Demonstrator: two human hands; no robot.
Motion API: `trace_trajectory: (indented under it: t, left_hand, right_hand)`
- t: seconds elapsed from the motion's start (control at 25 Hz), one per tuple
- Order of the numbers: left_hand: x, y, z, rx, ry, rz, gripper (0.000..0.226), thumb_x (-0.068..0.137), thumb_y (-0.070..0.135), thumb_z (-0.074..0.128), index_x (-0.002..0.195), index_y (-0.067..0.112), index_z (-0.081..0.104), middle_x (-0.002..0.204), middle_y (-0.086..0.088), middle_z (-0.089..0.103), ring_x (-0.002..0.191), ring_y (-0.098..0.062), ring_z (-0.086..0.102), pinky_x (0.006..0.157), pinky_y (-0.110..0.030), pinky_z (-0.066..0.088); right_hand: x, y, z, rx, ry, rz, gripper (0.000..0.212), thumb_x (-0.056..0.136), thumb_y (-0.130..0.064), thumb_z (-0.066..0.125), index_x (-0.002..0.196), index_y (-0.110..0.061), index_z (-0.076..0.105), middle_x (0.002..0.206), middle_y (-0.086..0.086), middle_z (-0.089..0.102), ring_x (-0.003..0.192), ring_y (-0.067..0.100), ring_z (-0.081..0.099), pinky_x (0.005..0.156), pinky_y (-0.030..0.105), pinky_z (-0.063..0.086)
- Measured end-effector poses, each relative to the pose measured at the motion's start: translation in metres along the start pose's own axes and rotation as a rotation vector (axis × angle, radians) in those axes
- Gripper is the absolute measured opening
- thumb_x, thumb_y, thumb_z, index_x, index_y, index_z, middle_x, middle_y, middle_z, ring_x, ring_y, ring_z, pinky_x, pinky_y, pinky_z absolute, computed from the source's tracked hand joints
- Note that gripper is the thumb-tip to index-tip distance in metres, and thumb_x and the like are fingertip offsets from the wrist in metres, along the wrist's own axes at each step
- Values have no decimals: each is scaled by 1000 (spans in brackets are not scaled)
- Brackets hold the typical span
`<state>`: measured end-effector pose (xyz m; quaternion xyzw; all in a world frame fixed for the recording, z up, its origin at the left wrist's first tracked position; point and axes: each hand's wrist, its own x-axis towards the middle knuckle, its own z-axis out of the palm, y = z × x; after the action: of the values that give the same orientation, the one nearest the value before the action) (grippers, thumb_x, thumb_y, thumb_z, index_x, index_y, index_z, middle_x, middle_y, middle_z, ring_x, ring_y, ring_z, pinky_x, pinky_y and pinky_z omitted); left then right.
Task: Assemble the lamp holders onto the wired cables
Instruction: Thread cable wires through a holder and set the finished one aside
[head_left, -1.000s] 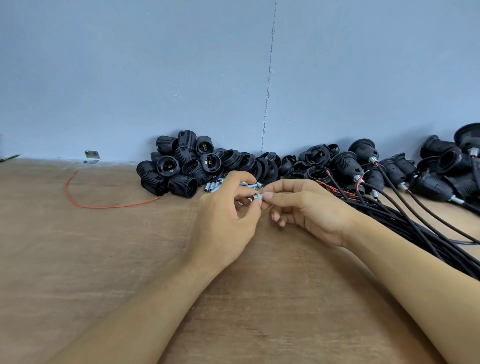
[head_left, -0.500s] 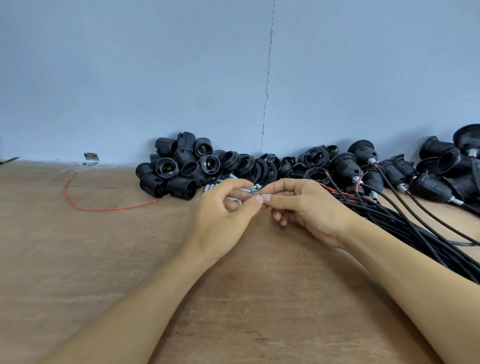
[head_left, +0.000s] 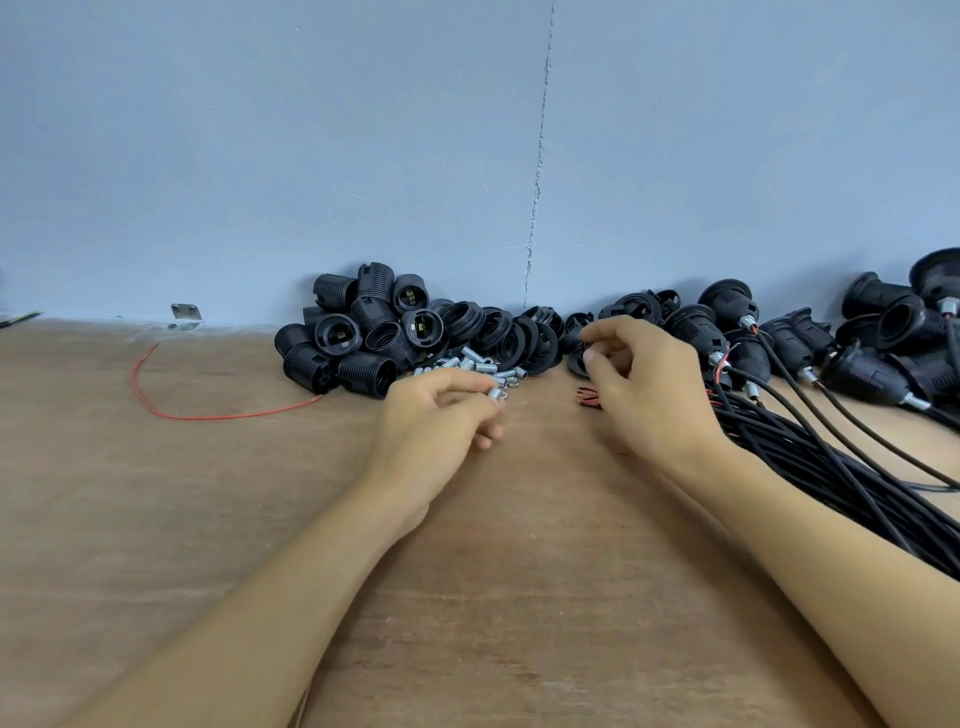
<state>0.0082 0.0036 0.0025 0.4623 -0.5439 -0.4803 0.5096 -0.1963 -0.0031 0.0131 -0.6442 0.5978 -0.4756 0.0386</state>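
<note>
The pile of black lamp holders (head_left: 363, 338) lies on the wooden table (head_left: 156, 545), pushed up against the blue wall (head_left: 260, 156). At the pile's near right foot is a scatter of metal tubes (head_left: 480, 366). Just in front of that scatter, the left hand (head_left: 431, 421) pinches a small metal tube (head_left: 496, 395) between thumb and forefinger, its other fingers curled under. To the right of the pile, the right hand (head_left: 649, 400) hovers with its fingers curled and its fingertips (head_left: 589, 356) close to some black rings; motion blur hides whether it grips anything. Stripped red and black wire ends (head_left: 587, 397) show under that hand, belonging to the black cables (head_left: 841, 467) that run away from the pile toward the lower right. Farther right of the pile, wired holders (head_left: 727, 304) rest along the wall. Left of the pile lie a loose red wire (head_left: 208, 415) and a metal bracket (head_left: 186, 313).
</note>
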Motion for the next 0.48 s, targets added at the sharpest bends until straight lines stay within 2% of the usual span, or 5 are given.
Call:
trace_trajectory:
  t: [0.04,0.12,0.2,0.32,0.48]
  left_hand:
    - [1,2,-3,-120,13,-42,13,87,-6,69,97,3,72,79,-9,77,68,-19,73,64,-27,60]
    - [3,5,-6,-294,38,-91,12,86,-11,67,93,-1,67,81,-15,76,73,-26,76,68,-30,63]
    - [2,5,-5,-365,45,-103,15,86,-11,68,95,0,63,83,-16,76,80,-30,77,72,-34,64]
    - [0,6,0,-347,34,-102,18,90,-8,65,105,3,65,87,-14,78,82,-30,78,72,-34,64]
    - [2,4,1,-285,23,-88,12,92,-5,65,99,3,70,88,-10,79,81,-28,77,70,-30,63]
  right_hand:
    - [0,3,0,-84,-19,-60,22,92,-9,62,111,-17,70,100,-5,63,84,1,54,83,18,43]
    - [-1,9,3,-276,-110,-117,23,93,-12,63,115,-14,69,113,2,59,104,16,51,97,32,40]
    - [-3,13,8,-444,-150,-142,26,94,-20,61,119,-17,69,119,2,56,118,25,44,101,39,31]
    - [-2,14,11,-557,-160,-154,31,98,-30,54,125,-19,65,124,2,52,120,26,38,100,41,27]
    - [1,13,14,-619,-171,-138,33,99,-34,50,124,-19,64,123,3,50,118,27,38,97,41,28]
